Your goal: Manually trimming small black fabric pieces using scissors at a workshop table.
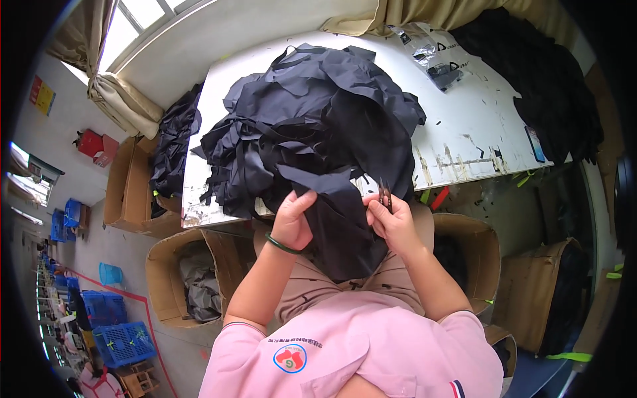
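Observation:
My left hand (294,220) is closed on the edge of a black fabric piece (340,229), thumb on top. The piece hangs down over my lap, its upper edge folded over. To its right, my right hand (393,224) grips a pair of small dark thread snips (385,196), with the points upward. Its thumb and forefinger are close to the fabric's right edge; whether they pinch it I cannot tell. Just beyond both hands, a large heap of black fabric pieces (298,99) covers the table's near left part.
The white table (458,142) carries scraps, a clear plastic bag (431,63), a phone (534,144) and another black fabric pile (531,66). Cardboard boxes (159,265) with fabric stand left and right of my legs. Blue crates (123,343) are on the floor at left.

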Motion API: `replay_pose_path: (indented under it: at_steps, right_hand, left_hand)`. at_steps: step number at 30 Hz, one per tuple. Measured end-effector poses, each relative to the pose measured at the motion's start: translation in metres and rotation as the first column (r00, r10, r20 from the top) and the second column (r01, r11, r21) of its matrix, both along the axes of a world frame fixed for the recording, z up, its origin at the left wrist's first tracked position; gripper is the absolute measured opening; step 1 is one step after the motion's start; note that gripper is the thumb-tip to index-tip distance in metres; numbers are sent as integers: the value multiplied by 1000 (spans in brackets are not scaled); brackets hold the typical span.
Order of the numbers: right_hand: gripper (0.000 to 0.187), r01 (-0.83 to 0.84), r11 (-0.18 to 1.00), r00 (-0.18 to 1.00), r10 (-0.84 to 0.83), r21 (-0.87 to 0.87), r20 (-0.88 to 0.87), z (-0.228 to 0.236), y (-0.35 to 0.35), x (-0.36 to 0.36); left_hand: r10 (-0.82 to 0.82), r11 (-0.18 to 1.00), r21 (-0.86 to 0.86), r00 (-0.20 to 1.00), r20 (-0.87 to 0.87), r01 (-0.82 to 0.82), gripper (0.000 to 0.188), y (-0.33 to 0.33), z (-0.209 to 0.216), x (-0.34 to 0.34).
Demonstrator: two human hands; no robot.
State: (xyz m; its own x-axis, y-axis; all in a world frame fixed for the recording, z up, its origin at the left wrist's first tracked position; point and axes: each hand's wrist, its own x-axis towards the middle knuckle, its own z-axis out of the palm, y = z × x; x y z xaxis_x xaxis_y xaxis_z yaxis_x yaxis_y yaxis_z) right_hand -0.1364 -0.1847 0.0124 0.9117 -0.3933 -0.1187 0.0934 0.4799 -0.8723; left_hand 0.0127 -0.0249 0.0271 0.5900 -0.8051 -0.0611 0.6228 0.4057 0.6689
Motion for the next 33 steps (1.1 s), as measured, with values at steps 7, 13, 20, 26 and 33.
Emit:
replay_pose_path:
  at_steps: [7, 13, 20, 26, 33]
  right_hand:
    - [32, 44, 930, 998, -22, -364, 63, -75, 3, 5]
    - [42, -28, 874, 1000, 29, -484, -5, -94, 23, 20]
    - [27, -250, 809, 968, 208, -532, -139, -79, 16, 29]
    - [28, -56, 392, 974, 224, -918, 36, 36, -36, -3]
    - [31, -146, 50, 861, 498, -988, -102, 135, -26, -6]
  left_hand:
    - [120, 975, -168, 979, -163, -147, 38, 31, 26, 15]
    - [-31, 929, -369, 988, -149, -26, 37, 51, 36, 10]
    - [78, 946, -298, 983, -166, -125, 40, 97, 22, 6]
    - [668, 414, 477, 615, 419, -775, 52, 151, -19, 26]
    - [-195, 952, 196, 28, 980, -237, 57, 34, 79, -14]
